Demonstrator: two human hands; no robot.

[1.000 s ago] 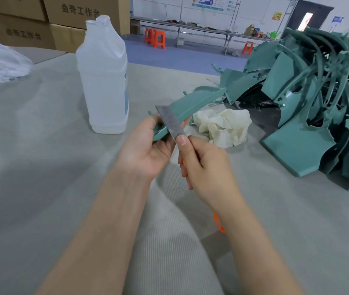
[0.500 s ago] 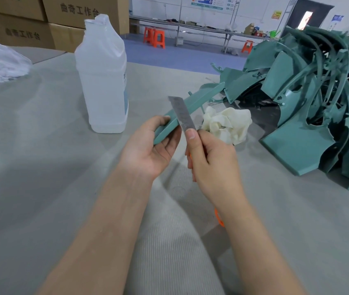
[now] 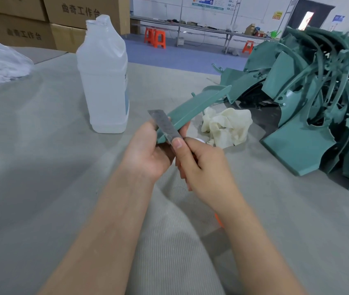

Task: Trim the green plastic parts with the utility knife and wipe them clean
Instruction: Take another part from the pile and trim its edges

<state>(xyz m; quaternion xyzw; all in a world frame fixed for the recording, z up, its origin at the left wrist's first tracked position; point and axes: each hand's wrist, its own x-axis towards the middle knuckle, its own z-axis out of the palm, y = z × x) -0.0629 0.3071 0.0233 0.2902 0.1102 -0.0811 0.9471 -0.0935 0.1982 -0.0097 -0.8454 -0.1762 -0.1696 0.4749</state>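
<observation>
- Fingers (image 3: 185,129) of our left hand (image 3: 148,154) wrap the near end of a long green plastic part (image 3: 194,107) and hold it in the air above the worktop (image 3: 41,145). Its far end points away towards the pile of green parts (image 3: 309,99).
- Our right hand (image 3: 203,167) is closed round the utility knife (image 3: 165,126), with the thumb pressed on the base of the bare blade. The blade lies across the part's near edge, just beside the left thumb. An orange handle end (image 3: 219,219) shows under the wrist.
- We judge this to be the trimming step. The wiping cloth (image 3: 226,124) lies crumpled on the worktop between our hands and the pile, and neither hand touches it.
- The chief danger, as we read it, is the blade's closeness to the left hand. If the knife skids off the hard plastic edge, it could go straight into the thumb or palm.
- The part is gripped at one end only and nothing supports it. Knife pressure could make it flex or twist, so that the blade digs in and gouges the edge rather than shaving it.
- A translucent bottle (image 3: 104,81) stands near our left hand, and a jerk of that arm could knock it over.
</observation>
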